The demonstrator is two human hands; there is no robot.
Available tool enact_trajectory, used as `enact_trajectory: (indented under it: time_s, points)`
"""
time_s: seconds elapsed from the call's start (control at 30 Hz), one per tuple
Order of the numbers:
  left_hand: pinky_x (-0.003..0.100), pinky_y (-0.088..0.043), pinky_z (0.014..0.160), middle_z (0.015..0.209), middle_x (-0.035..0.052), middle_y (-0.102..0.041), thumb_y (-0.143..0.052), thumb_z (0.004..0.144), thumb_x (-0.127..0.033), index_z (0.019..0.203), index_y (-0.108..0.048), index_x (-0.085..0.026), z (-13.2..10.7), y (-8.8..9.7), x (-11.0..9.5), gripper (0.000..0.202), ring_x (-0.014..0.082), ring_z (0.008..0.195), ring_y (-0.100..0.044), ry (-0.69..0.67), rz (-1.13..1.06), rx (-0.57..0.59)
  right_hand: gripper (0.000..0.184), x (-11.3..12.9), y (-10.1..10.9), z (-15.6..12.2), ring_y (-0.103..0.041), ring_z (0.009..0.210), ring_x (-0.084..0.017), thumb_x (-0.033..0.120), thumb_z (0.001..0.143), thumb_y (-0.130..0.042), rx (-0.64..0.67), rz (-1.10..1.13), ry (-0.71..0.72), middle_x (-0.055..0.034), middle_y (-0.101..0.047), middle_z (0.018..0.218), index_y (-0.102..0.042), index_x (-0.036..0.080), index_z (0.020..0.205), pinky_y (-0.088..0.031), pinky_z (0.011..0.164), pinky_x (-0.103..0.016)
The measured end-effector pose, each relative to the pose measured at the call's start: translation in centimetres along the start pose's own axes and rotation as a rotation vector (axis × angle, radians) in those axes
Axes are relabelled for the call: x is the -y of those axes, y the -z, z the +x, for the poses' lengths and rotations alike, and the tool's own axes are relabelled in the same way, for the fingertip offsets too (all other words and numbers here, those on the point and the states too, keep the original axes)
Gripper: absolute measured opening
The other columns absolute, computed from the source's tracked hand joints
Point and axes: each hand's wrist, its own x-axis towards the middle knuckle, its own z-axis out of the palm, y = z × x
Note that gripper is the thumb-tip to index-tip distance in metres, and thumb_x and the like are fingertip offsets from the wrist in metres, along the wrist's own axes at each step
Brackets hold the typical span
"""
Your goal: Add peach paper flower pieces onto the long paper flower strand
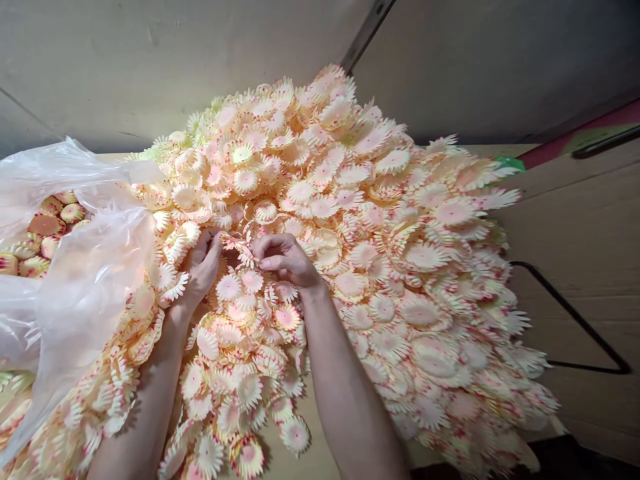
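Note:
A large heap of cream fabric-like flower petal pieces [370, 207] with pink-tipped fringes and pale pink centres fills the middle. At the heap's front my left hand [204, 263] is closed, thumb against the fingers, on one edge of a petal piece [245, 252]. My right hand [287, 259] pinches the other side of that petal piece between thumb and forefinger. The fingertips of both hands are partly hidden. Looser petal pieces [229, 287] lie below and between my forearms.
At the left, a translucent plastic bag [107, 247] holds stacked petal pieces [47, 227]. A grey wall [150, 67] stands behind. On the right are a cardboard box [585, 233] and a bent black metal bar [575, 313]. Bare tabletop [295, 460] shows at the front.

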Motion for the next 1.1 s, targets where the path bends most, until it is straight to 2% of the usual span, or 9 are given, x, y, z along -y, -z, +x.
enact_trajectory:
  time_s: [0.1, 0.17, 0.3, 0.4, 0.53, 0.73, 0.83, 0.97, 1.1]
  points:
    - [0.033, -0.054, 0.066, 0.075, 0.0078, -0.069, -0.049, 0.085, -0.061, 0.085, -0.061, -0.018, 0.2, 0.1, 0.1, 0.044, 0.0201, 0.073, -0.067, 0.112, -0.186, 0.021, 0.033, -0.1, 0.2, 0.0, -0.045, 0.056, -0.016, 0.048, 0.059, -0.075, 0.002, 0.123, 0.083, 0.0016, -0.046, 0.046, -0.056, 0.023, 0.049, -0.042, 0.058, -0.033]
    - [0.033, -0.054, 0.066, 0.073, 0.0069, -0.068, -0.048, 0.085, -0.061, 0.088, -0.062, -0.018, 0.3, 0.3, 0.3, 0.045, 0.0205, 0.073, -0.067, 0.095, -0.156, 0.006, 0.037, -0.2, 0.3, 0.0, -0.044, 0.054, -0.015, 0.052, 0.060, -0.076, -0.059, 0.142, 0.113, 0.0022, -0.044, 0.045, -0.055, 0.023, 0.050, -0.042, 0.057, -0.033]
    - [0.025, -0.051, 0.066, 0.067, -0.0009, -0.061, -0.063, 0.080, -0.050, 0.077, -0.062, -0.022, 0.2, 0.6, 0.0, 0.028, 0.0137, 0.068, -0.059, -0.036, 0.095, 0.003, 0.031, -0.4, -0.3, 0.3, -0.048, 0.054, -0.011, 0.048, 0.066, -0.079, -0.137, -0.089, -0.004, 0.0009, -0.057, 0.061, -0.066, 0.020, 0.069, -0.041, 0.053, -0.027]
    - [0.021, -0.051, 0.067, 0.071, -0.0016, -0.062, -0.065, 0.080, -0.046, 0.079, -0.063, -0.021, -0.3, 0.4, -0.7, 0.024, 0.0111, 0.068, -0.058, -0.030, 0.086, 0.066, 0.032, -0.5, -0.9, 0.7, -0.053, 0.057, -0.010, 0.044, 0.063, -0.084, -0.203, -0.181, -0.033, 0.0006, -0.063, 0.067, -0.066, 0.019, 0.072, -0.043, 0.054, -0.024]
    - [0.022, -0.053, 0.071, 0.076, 0.0008, -0.068, -0.068, 0.078, -0.044, 0.078, -0.067, -0.021, -0.7, 0.1, -1.3, 0.023, 0.0125, 0.073, -0.062, -0.016, 0.078, 0.097, 0.033, -0.6, -1.3, 0.9, -0.060, 0.060, -0.011, 0.041, 0.061, -0.086, -0.311, -0.166, -0.057, -0.0002, -0.067, 0.071, -0.066, 0.019, 0.076, -0.049, 0.058, -0.024]
    - [0.024, -0.054, 0.076, 0.083, 0.0025, -0.073, -0.068, 0.079, -0.044, 0.083, -0.071, -0.021, -0.5, 0.3, -1.0, 0.023, 0.0150, 0.082, -0.066, -0.040, 0.096, 0.080, 0.033, -0.7, -1.1, 0.8, -0.065, 0.071, -0.013, 0.037, 0.060, -0.087, -0.207, -0.101, -0.085, -0.0008, -0.071, 0.079, -0.068, 0.019, 0.080, -0.055, 0.071, -0.028]
    - [0.022, -0.053, 0.076, 0.087, 0.0020, -0.074, -0.068, 0.080, -0.042, 0.086, -0.072, -0.021, -0.5, 0.4, -0.7, 0.022, 0.0132, 0.082, -0.066, -0.026, 0.120, 0.080, 0.031, -0.6, -1.1, 0.6, -0.064, 0.068, -0.011, 0.035, 0.060, -0.087, -0.171, -0.078, -0.088, 0.0001, -0.070, 0.077, -0.067, 0.018, 0.077, -0.055, 0.069, -0.027]
    - [0.021, -0.051, 0.075, 0.089, 0.0013, -0.074, -0.068, 0.080, -0.043, 0.088, -0.073, -0.022, -0.6, 0.4, -0.7, 0.023, 0.0126, 0.083, -0.066, -0.013, 0.191, 0.051, 0.028, -0.5, -1.0, 0.7, -0.060, 0.063, -0.010, 0.038, 0.065, -0.084, -0.175, -0.108, -0.073, 0.0019, -0.066, 0.069, -0.065, 0.018, 0.073, -0.052, 0.064, -0.025]
    - [0.023, -0.052, 0.073, 0.086, 0.0026, -0.074, -0.068, 0.079, -0.044, 0.087, -0.073, -0.020, -0.8, 0.3, -1.3, 0.025, 0.0138, 0.080, -0.066, -0.010, 0.235, 0.055, 0.029, -0.5, -0.8, 0.9, -0.060, 0.068, -0.011, 0.044, 0.072, -0.079, -0.194, -0.126, -0.016, 0.0010, -0.066, 0.073, -0.066, 0.019, 0.078, -0.051, 0.068, -0.025]
